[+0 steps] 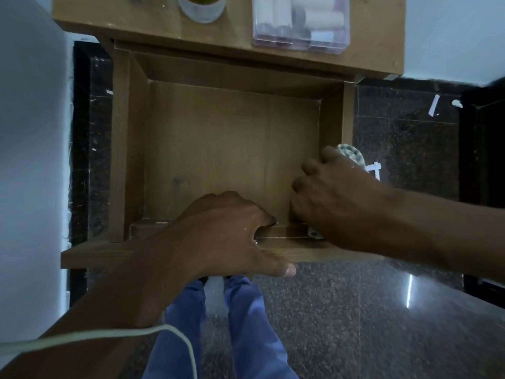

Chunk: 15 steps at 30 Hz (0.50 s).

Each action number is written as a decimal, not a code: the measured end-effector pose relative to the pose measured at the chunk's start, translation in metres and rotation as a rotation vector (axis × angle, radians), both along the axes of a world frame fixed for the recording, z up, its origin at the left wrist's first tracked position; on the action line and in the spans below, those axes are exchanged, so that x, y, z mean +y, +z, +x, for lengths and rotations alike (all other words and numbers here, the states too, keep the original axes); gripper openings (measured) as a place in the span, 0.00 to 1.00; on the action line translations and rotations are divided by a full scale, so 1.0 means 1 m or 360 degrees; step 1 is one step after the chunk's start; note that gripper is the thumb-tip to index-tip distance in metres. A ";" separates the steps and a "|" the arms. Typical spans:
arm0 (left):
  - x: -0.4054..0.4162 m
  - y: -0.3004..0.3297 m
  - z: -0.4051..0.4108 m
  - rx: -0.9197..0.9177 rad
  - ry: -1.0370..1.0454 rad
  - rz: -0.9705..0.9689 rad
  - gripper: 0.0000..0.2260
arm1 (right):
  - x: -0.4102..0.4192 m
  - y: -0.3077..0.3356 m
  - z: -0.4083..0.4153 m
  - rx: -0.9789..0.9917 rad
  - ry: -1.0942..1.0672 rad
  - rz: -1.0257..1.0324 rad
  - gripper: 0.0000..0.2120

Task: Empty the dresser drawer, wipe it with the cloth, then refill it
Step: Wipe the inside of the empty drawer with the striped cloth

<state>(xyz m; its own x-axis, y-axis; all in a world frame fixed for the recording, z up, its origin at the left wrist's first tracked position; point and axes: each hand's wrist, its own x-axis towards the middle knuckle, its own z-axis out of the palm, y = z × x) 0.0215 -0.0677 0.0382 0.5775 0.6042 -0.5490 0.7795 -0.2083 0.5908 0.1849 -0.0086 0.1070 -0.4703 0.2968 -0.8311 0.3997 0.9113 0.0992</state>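
The wooden dresser drawer is pulled out and its bottom is bare. My left hand grips the drawer's front panel, fingers curled over the inside edge and thumb along the outside. My right hand is at the drawer's front right inner corner, pressing down with fingers curled on a pale cloth. The cloth peeks out above the knuckles and below the palm; most of it is hidden under the hand.
On the dresser top stand a clear plastic box of pale rolls and a white round container. Dark polished stone floor with paper scraps surrounds the drawer. A white wall is at left. A white cable crosses my left forearm.
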 end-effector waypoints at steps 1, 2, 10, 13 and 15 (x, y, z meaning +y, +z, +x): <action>-0.001 -0.001 0.000 0.0000 0.0007 0.0012 0.29 | 0.000 0.002 0.000 0.0066 -0.0087 -0.0050 0.10; -0.002 -0.002 -0.001 -0.0003 0.0012 0.0032 0.32 | 0.000 0.006 -0.002 0.0108 -0.0179 -0.0076 0.09; -0.002 0.020 -0.043 0.0087 0.0226 0.0030 0.38 | 0.019 -0.030 0.002 0.1335 -0.1733 0.0020 0.15; -0.001 0.025 -0.051 0.0253 0.0448 0.0222 0.39 | 0.017 -0.064 -0.004 0.1235 -0.1430 0.0605 0.17; 0.001 0.022 -0.051 0.0357 0.0538 0.0308 0.37 | 0.014 -0.078 -0.011 0.1108 -0.1356 0.0777 0.19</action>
<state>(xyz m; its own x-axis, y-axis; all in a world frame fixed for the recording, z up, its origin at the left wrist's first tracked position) -0.0295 -0.0663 0.0602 0.2094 0.8426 -0.4961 0.9271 -0.0098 0.3746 0.1737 0.0058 0.0293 -0.2734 0.9429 -0.1902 0.9600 0.2549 -0.1160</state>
